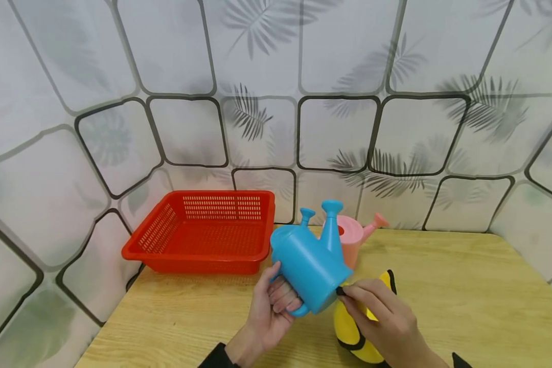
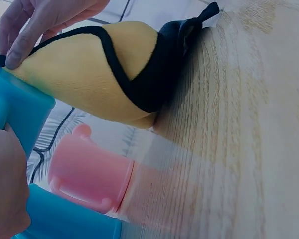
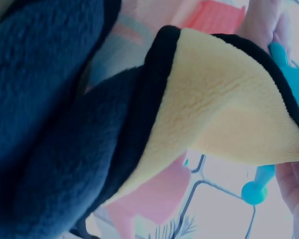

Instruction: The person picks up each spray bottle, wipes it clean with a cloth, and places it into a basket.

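A blue watering can [image 1: 308, 266] is held tilted above the table by my left hand [image 1: 273, 309], whose fingers curl round its handle. My right hand [image 1: 388, 319] pinches the edge of a yellow cloth with black trim [image 1: 348, 323] close to the can's base. In the left wrist view the yellow cloth [image 2: 84, 74] hangs from those fingers down to the table, its dark side partly showing. A pink watering can [image 1: 349, 240] stands behind, partly hidden. Beside it is a second blue watering can [image 2: 72, 214], mostly covered in the head view.
A red plastic basket [image 1: 211, 264] with perforated walls sits at the back left of the wooden table [image 1: 460, 296]. Patterned fabric [image 1: 267, 61] hangs behind the table and along its sides.
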Demonstrator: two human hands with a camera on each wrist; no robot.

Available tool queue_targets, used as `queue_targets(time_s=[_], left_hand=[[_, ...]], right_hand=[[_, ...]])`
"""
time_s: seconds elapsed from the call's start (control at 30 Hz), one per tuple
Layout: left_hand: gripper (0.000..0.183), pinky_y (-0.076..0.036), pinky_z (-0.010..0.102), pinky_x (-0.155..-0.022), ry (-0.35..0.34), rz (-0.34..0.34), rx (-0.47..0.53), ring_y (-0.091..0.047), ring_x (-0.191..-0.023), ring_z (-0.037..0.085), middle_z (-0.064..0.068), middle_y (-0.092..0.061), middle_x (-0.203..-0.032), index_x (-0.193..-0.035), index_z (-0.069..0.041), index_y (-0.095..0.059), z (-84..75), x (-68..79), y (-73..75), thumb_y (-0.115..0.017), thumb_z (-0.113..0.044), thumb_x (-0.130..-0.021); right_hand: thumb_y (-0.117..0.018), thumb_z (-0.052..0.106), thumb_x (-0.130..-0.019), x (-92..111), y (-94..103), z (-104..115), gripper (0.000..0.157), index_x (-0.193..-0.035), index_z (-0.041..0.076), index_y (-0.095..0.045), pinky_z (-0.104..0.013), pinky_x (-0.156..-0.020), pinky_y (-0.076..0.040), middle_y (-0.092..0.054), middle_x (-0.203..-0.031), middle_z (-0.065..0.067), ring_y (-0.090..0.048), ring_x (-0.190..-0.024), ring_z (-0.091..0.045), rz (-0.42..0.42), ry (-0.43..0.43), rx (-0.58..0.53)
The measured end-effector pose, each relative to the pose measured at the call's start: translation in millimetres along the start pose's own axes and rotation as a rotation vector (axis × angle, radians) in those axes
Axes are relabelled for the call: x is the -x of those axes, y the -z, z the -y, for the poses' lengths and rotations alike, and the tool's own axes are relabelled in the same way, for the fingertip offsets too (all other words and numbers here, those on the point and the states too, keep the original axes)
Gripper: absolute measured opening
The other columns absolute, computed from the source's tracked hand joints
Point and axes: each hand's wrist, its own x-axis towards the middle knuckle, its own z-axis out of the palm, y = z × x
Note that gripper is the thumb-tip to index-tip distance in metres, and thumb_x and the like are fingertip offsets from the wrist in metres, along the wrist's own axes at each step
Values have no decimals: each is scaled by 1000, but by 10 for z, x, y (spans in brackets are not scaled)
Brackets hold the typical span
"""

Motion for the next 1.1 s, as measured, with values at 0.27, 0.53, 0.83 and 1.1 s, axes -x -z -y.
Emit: queue_targets(time_s=[0.27, 0.53, 0.83, 1.1], left_hand=[[49, -33, 20, -49, 5, 10, 1, -22, -45, 8, -7, -24, -50, -57, -19, -27, 0, 3, 4, -47, -36, -98], [48, -34, 20, -50, 20, 7, 13, -22, -46, 9, -7, -24, -51, -57, -19, -28, 14, 19, 22, -48, -37, -98], [48, -34, 20, -49, 0, -12, -11, -24, -46, 8, -7, -24, -51, -58, -19, -28, 36, 32, 47, -46, -38, -98], [49, -33, 20, -49, 14, -38, 5, -24, -45, 9, -7, -24, -50, -56, -19, -28, 30, 29, 60, -46, -39, -98]], right_hand=[[-52, 37, -99, 68, 86, -124, 46, -84, -1, -72, -27, -59, -60, -69, -80, -7, -65, -68, -16, 31, -115, 92], [-52, 39, -98, 141, 116, -203, 45, -86, -1, -70, -17, -59, -57, -67, -81, -6, -59, -64, -10, 41, -159, 74], [-51, 42, -98, 178, 101, -188, 48, -87, -1, -69, -14, -61, -57, -69, -82, -6, -59, -66, -11, 58, -196, 56], [-53, 40, -97, 192, 67, -149, 45, -86, 0, -68, -18, -59, -58, -69, -80, -5, -61, -65, -12, 75, -192, 11]])
